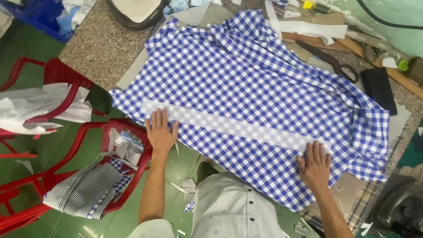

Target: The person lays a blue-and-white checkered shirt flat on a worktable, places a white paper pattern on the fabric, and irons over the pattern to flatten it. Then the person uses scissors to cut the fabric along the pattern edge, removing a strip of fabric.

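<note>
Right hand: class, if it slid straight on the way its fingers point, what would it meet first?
The right hand lies flat with its fingertips on the white strip. Going straight on, it would cross that strip, then only blue checked fabric; the black scissors look off to the side.

Blue-and-white gingham is seen on the checked cotton cloth [255,92], crossed by a translucent white interfacing strip [233,127]. Speckled grey-brown is shown on the stone worktop [99,48]; red plastic chairs [66,145] are draped with grey-striped fabric [83,191].
</note>
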